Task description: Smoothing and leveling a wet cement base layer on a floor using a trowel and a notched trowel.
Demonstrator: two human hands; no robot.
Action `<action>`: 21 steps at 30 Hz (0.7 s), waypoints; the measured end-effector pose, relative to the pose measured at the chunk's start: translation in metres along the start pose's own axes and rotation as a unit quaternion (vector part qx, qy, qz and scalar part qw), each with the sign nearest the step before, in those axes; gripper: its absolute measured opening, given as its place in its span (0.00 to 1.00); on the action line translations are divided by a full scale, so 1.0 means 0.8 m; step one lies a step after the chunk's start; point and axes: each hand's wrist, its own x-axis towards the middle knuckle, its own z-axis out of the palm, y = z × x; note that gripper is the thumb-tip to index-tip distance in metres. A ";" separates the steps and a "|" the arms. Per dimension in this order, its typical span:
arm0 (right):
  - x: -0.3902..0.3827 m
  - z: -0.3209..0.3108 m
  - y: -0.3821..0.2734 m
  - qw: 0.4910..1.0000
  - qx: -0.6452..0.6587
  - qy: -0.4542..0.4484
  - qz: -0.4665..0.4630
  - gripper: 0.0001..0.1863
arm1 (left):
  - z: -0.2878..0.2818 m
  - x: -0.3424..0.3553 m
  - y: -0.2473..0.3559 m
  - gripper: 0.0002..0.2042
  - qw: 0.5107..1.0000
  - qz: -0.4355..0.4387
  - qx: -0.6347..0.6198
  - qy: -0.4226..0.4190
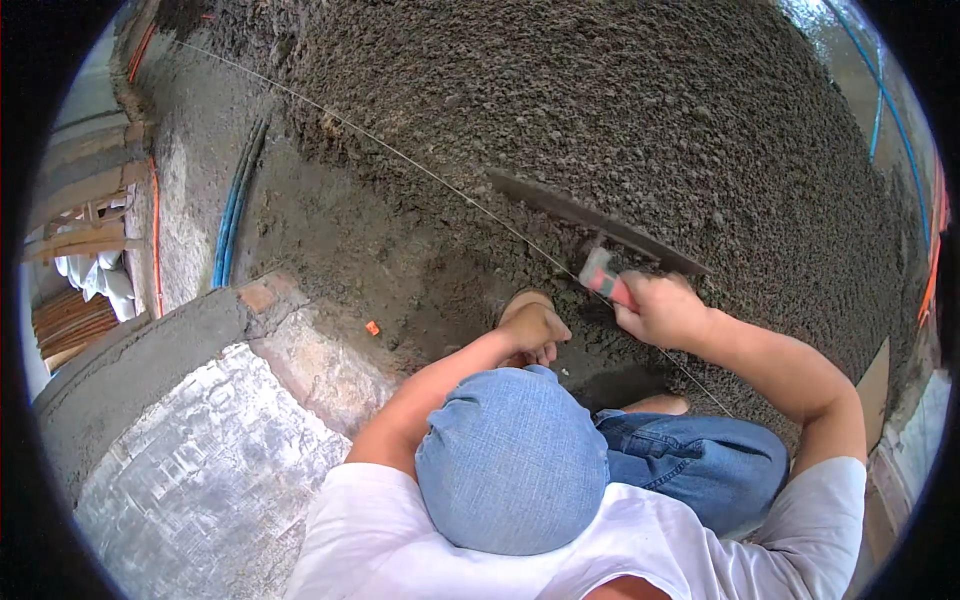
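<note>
My right hand point(667, 310) is closed around the red and grey handle of a long plastering trowel point(600, 222). The trowel's thin blade stands edge-up against rough grey mortar point(640, 110), slanting from upper left to lower right. A thin taut string point(440, 183) runs diagonally across the mortar and passes by the trowel handle. Just beyond my denim-covered left knee point(515, 460), my left hand point(535, 332) hangs with loosely curled fingers; nothing shows in it. It overlaps a tan foot or shoe tip point(527, 299) behind it.
Blue pipes point(238, 205) rise from the floor at left, with an orange conduit point(156, 235) further left. A low whitish masonry ledge point(215, 450) lies at lower left. A small orange fragment point(373, 328) rests nearby. Blue tubing point(890, 95) hangs at far right.
</note>
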 end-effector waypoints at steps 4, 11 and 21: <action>-0.007 -0.012 -0.001 0.990 0.115 0.017 0.084 0.12 | 0.003 -0.015 0.021 0.13 1.000 0.009 -0.008 0.009; 0.043 -0.027 -0.007 0.978 0.183 -0.048 0.085 0.12 | -0.001 -0.015 0.025 0.14 0.998 -0.063 0.025 -0.008; 0.229 -0.105 0.000 0.978 0.022 0.203 0.049 0.14 | -0.003 -0.012 0.023 0.16 0.999 -0.018 0.007 -0.043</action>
